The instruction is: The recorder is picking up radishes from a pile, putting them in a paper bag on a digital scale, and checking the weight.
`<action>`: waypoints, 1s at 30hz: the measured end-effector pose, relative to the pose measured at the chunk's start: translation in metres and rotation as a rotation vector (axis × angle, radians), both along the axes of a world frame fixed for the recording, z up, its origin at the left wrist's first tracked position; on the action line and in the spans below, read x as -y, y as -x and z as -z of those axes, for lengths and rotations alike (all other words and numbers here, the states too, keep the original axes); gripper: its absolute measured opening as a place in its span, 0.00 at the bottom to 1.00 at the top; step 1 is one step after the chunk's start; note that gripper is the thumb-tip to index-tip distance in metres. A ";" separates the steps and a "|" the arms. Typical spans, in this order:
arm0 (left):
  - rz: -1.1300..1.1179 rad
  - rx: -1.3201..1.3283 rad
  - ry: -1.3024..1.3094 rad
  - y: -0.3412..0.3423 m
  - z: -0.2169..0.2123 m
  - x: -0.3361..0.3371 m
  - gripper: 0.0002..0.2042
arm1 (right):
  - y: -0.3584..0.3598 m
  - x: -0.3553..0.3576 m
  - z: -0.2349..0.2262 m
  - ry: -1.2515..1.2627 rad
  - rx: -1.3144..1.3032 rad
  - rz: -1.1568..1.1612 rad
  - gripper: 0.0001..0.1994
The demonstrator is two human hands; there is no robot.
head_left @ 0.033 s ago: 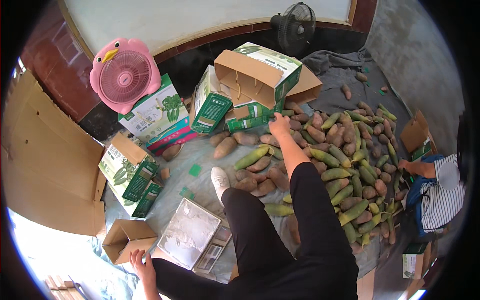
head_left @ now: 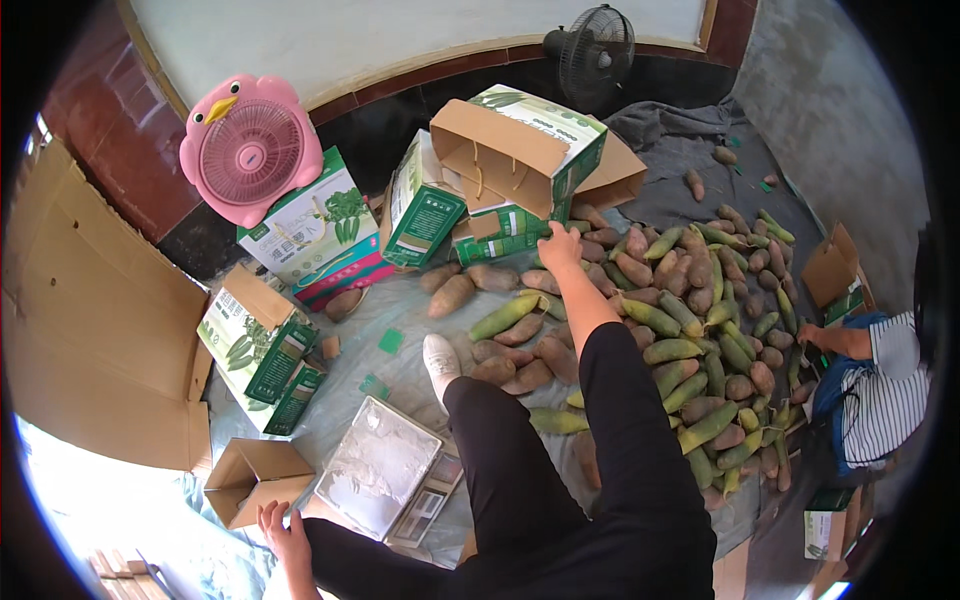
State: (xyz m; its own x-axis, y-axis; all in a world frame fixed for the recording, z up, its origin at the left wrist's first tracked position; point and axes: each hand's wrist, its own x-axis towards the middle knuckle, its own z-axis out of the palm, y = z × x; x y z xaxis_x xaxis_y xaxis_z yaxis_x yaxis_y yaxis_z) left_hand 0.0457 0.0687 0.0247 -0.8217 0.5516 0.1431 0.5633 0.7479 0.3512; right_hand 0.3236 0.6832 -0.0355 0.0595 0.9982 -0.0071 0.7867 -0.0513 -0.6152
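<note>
My right hand reaches forward beside the lower green-and-white carton, at the upper left edge of the heap. Its fingers are curled together, and whatever is in them is hidden. Around it lie reddish-brown sweet potatoes mixed with long green radishes. My left hand is down by my bent left knee, fingers apart and holding nothing. Near it stand a small open brown box and a digital scale with a bare, pale platform.
A tipped open carton sits on other cartons. More cartons stand left, by a pink fan. A black fan is at the back. At right, another person in a striped top reaches toward the heap. Large cardboard stands far left.
</note>
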 end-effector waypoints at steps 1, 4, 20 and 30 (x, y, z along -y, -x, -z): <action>-0.043 0.011 0.033 -0.001 -0.003 0.001 0.11 | 0.005 -0.005 -0.005 -0.018 -0.008 -0.017 0.26; -0.071 0.002 0.045 -0.003 -0.008 0.001 0.11 | 0.016 -0.024 -0.022 0.029 -0.017 0.010 0.26; -0.083 -0.031 0.024 -0.005 -0.013 0.001 0.10 | -0.001 -0.027 -0.036 0.036 0.060 0.013 0.37; -0.109 -0.013 0.049 0.003 -0.008 0.002 0.11 | 0.014 -0.048 -0.048 0.036 0.075 0.024 0.35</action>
State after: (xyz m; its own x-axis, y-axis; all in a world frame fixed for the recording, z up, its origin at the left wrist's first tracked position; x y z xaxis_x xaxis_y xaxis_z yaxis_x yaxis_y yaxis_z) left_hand 0.0429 0.0669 0.0330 -0.8752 0.4660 0.1296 0.4824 0.8209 0.3057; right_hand 0.3093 0.7316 0.0128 0.0848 0.9957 -0.0374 0.8287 -0.0913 -0.5522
